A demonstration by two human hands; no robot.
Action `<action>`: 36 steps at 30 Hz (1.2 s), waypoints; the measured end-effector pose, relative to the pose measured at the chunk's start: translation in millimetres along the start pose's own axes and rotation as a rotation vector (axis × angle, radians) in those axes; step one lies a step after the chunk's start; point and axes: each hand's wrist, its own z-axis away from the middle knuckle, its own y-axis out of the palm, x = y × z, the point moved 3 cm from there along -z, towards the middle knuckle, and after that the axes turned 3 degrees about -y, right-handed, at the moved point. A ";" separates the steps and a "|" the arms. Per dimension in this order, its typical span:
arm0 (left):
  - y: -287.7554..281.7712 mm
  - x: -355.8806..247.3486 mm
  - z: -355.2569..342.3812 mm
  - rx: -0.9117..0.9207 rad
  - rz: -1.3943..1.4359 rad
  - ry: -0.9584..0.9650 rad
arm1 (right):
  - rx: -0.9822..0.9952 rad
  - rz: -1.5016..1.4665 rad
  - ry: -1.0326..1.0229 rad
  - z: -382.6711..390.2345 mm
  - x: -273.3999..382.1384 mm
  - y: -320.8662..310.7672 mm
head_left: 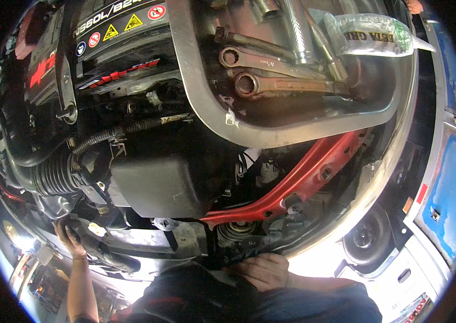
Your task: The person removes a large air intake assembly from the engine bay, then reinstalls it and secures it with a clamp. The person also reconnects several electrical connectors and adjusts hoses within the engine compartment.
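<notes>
My left hand is raised at the left front edge of the engine bay. Its fingers stretch up against dark parts beside the ribbed black air intake hose, and their tips are partly in shadow. Low in the middle, my right hand lies with its fingers extended flat along the front edge of the car, close to my body. Nothing shows in either hand. Between and beyond them are a black plastic box and a red painted crossbar.
A grey tray over the bay holds ring spanners, a ratchet-like handle, other steel tools and a squeeze tube with a pointed nozzle. A battery with warning labels sits far left. At right stands a blue-and-white vehicle.
</notes>
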 end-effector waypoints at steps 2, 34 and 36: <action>1.0 -0.2 2.0 -0.046 -0.009 0.142 | 0.056 0.010 0.006 -0.9 1.2 -0.9; -18.0 -30.7 -23.7 -0.003 0.179 -0.021 | 0.105 0.011 0.004 -1.1 0.5 -7.7; -14.5 -20.7 -20.6 0.021 0.289 -0.050 | 0.072 0.010 0.019 -3.1 1.3 -6.3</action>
